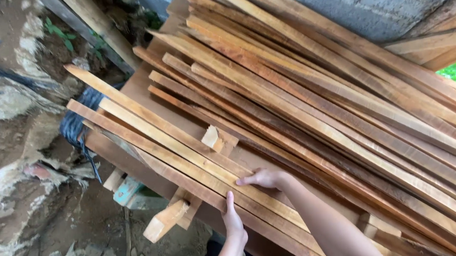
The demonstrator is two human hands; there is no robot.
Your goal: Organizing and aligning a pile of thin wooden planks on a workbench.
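Note:
A big pile of long thin wooden strips (311, 101) lies slantwise on a brown wooden board (145, 91). My left hand (232, 221) grips the near edge of the lowest strips (149, 144), thumb up over the top. My right hand (266, 178) rests flat on the top face of the same light-coloured strips, fingers pointing left. A small broken wood chip (212, 137) sits on the pile just above my hands.
A grey concrete block wall (369, 0) stands behind the pile. Muddy ground (22, 174) with scraps lies at the left. A dark bundled cord (77, 120) hangs at the board's left end. Short wood offcuts (165, 219) stick out under the board.

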